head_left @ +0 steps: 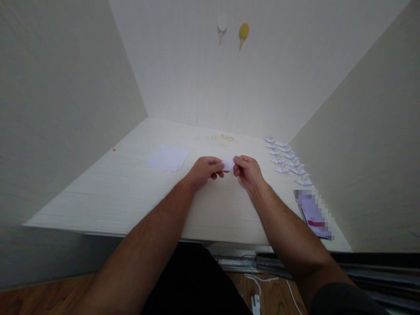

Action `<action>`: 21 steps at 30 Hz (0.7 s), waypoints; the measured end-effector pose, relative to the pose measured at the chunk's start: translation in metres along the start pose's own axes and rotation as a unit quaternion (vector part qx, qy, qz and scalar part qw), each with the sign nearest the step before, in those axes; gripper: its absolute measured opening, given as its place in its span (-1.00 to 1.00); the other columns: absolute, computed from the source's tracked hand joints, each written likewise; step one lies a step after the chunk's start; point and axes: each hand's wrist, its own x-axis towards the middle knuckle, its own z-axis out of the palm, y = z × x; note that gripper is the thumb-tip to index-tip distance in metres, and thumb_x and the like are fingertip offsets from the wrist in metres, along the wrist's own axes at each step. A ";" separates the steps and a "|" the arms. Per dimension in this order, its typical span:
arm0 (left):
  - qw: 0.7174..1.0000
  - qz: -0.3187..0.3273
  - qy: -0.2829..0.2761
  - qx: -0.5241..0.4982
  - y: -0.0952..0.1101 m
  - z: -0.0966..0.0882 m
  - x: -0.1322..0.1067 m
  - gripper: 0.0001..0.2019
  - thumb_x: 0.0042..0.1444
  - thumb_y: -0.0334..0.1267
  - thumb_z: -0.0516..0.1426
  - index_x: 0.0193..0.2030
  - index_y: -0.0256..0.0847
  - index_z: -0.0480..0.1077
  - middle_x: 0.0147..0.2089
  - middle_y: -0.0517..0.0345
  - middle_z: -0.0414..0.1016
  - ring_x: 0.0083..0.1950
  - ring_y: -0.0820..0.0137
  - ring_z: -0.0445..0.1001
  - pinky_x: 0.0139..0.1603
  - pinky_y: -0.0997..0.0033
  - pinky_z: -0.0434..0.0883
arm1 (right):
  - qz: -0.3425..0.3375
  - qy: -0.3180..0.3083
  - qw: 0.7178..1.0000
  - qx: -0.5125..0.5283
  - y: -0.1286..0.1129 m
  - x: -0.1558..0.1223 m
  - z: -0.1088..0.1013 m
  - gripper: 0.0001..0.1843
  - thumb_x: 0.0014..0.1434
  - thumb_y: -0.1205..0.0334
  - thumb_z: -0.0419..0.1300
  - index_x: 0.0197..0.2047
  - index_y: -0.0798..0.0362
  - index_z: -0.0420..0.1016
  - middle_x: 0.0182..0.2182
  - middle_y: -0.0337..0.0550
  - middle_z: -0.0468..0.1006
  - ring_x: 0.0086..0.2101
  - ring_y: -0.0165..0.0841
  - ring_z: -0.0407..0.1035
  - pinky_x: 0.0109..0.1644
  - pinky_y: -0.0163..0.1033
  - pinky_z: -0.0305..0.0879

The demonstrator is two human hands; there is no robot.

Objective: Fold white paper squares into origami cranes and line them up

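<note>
A small folded piece of white paper (229, 164) is held up between my two hands, above the middle of the white desktop. My left hand (210, 168) pinches its left side between thumb and fingers. On the opposite side, the fingertips of my right hand (245, 169) grip the paper's right edge. To the left lies a loose stack of white paper sheets (169, 158). Several folded white paper cranes (282, 156) stand in rows at the right. The finer folds of the held piece are too small to make out.
A blurred-out flat purple item (313, 214) lies near the desk's right front edge. Walls enclose the desk on three sides. A white hook (222, 22) and a yellow hook (243, 31) are on the back wall. Below, a white cable (257, 286) runs over the wooden floor.
</note>
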 end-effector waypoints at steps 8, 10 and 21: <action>0.999 -0.019 0.014 0.033 -0.003 -0.002 0.002 -0.80 -0.02 -0.19 0.27 -0.40 -0.32 0.49 -0.40 0.02 0.59 -0.52 0.53 0.38 -0.56 0.53 0.21 | -0.019 0.014 1.000 -0.001 0.002 0.002 0.002 -0.61 -0.15 0.02 0.44 -0.61 0.05 0.36 -0.72 -0.32 0.37 -0.71 -0.54 0.16 -0.64 -0.37 0.07; 0.999 -0.010 0.025 0.044 -0.002 -0.001 0.002 -0.81 0.00 -0.19 0.26 -0.41 -0.31 0.49 -0.43 0.06 0.57 -0.55 0.55 0.36 -0.57 0.53 0.20 | -0.010 0.001 1.000 -0.013 0.004 0.002 0.002 -0.61 -0.14 0.00 0.44 -0.60 0.07 0.39 -0.70 -0.29 0.40 -0.70 -0.52 0.20 -0.63 -0.37 0.10; 0.999 0.014 -0.002 0.029 -0.001 -0.002 0.002 -0.79 0.02 -0.17 0.25 -0.44 -0.30 0.43 -0.46 0.08 0.56 -0.55 0.53 0.39 -0.55 0.53 0.23 | -0.039 0.009 0.999 -0.035 0.005 0.002 0.002 -0.64 -0.13 0.02 0.41 -0.61 0.08 0.40 -0.71 -0.29 0.39 -0.71 -0.54 0.17 -0.64 -0.37 0.03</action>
